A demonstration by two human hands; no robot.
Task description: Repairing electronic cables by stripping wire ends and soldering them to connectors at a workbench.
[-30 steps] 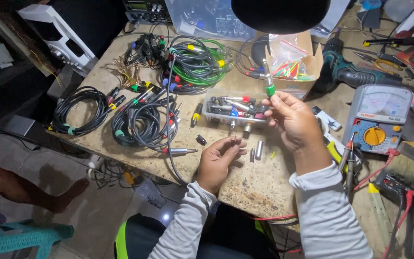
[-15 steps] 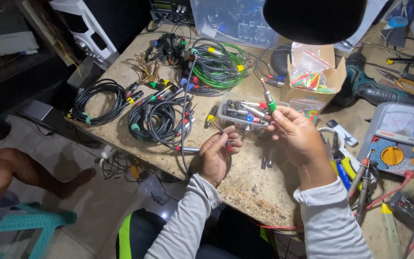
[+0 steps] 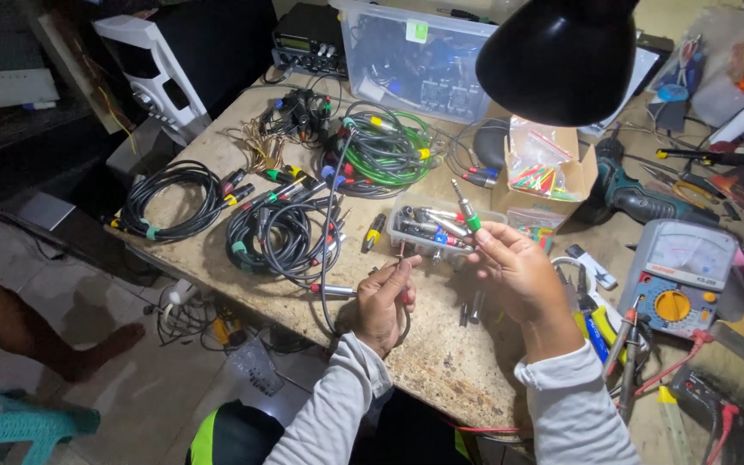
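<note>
Head view: right hand (image 3: 523, 275) pinches slim, seemingly metal plug (image 3: 465, 207).

A clear plastic storage bin (image 3: 415, 60) with a small green label (image 3: 416, 31) stands at the desk's far edge. Right of it, an open brown cardboard box (image 3: 580, 176) holds clear plastic bags (image 3: 537, 146) of coloured pieces. A grey analogue meter (image 3: 680, 271) with a pale dial face lies at the right.

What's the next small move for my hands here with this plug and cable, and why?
Probably bring the two hands together. The right hand holds a jack plug with a green band raised above the small tray of plugs, tip pointing up. The left hand pinches a cable end just beside it, apart from the plug. The gap between them looks small.
</note>
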